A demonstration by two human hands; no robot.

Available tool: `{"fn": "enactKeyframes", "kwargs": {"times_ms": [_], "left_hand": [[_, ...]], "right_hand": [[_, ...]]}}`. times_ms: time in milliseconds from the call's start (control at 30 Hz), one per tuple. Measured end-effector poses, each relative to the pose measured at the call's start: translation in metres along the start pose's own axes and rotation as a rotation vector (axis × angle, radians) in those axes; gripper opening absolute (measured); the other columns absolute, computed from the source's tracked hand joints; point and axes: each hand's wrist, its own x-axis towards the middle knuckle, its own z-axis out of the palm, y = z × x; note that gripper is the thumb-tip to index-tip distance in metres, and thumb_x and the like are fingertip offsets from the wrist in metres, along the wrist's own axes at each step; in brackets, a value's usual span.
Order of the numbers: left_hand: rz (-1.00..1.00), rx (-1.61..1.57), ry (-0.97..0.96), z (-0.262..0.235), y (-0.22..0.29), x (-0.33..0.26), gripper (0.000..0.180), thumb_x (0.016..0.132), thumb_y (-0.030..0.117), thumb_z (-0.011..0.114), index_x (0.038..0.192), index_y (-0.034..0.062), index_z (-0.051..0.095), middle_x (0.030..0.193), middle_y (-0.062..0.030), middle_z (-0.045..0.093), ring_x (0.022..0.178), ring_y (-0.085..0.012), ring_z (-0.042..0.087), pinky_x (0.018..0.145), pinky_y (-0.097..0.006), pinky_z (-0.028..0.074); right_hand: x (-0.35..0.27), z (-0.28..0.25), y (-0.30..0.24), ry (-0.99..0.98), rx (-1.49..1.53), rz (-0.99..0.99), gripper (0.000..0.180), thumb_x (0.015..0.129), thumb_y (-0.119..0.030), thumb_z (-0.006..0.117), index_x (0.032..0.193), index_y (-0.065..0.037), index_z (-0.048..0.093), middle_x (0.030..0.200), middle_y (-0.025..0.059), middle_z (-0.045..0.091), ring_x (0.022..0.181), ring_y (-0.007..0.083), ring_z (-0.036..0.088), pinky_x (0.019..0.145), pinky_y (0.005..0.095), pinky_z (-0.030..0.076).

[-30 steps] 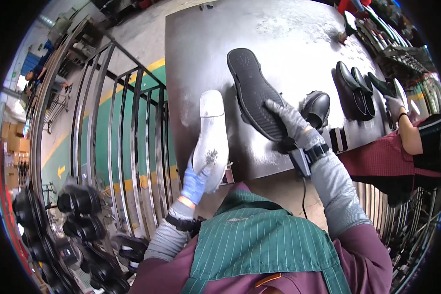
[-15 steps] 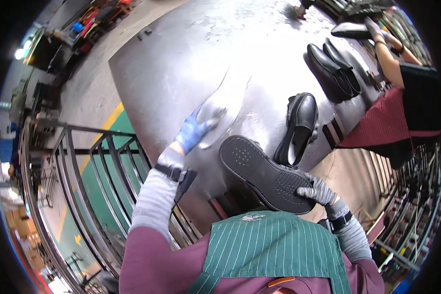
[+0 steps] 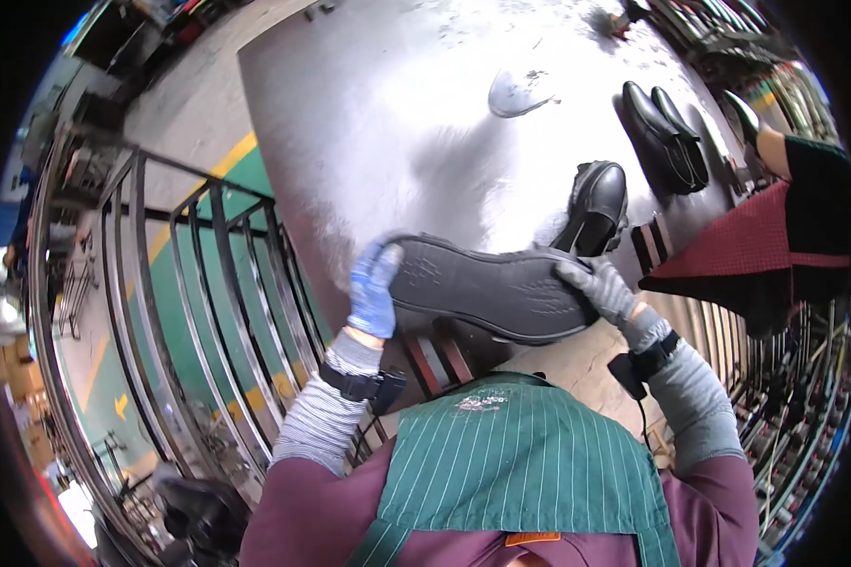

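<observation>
A black shoe is held sideways over the near edge of the metal table, its textured sole facing up. My left hand, in a blue glove, is closed on the shoe's left end. At its right end my right hand, in a grey knit glove, grips the edge with the thumb over the sole. The upper is hidden beneath. Just beyond my right hand, a second black shoe lies on the table. A pale, rounded flat piece lies farther off in the glare.
The shiny metal table stretches away from me. A pair of black slip-on shoes stands at the far right, near a co-worker's arm and dark red garment. Metal racks stand along the left, with more racking at the right.
My left hand has come back from the pale flat piece and taken hold of the shoe's left end. The shoe is now level between both hands; the flat piece lies farther away.
</observation>
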Motion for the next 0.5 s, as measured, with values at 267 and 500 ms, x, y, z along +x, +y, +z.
{"fn": "enactKeyframes", "kwargs": {"times_ms": [267, 500], "left_hand": [[-0.142, 0.235, 0.073, -0.07, 0.039, 0.019, 0.041, 0.088, 0.034, 0.062, 0.115, 0.0031, 0.06, 0.102, -0.0057, 0.063, 0.093, -0.0131, 0.057, 0.084, -0.027, 0.044], [-0.171, 0.65, -0.098, -0.03, 0.023, -0.02, 0.049, 0.085, 0.043, 0.064, 0.108, -0.0004, 0.063, 0.091, -0.0062, 0.065, 0.085, -0.0136, 0.058, 0.08, -0.027, 0.046]], "right_hand": [[-0.024, 0.143, -0.036, -0.687, 0.808, -0.019, 0.052, 0.082, -0.03, 0.072, 0.121, 0.0, 0.056, 0.111, 0.01, 0.064, 0.1, 0.0167, 0.06, 0.091, 0.0302, 0.047], [-0.087, 0.172, -0.008, -0.983, 0.706, -0.029, 0.055, 0.082, -0.032, 0.072, 0.122, 0.001, 0.055, 0.115, 0.0115, 0.061, 0.102, 0.0194, 0.058, 0.084, 0.0315, 0.051]]}}
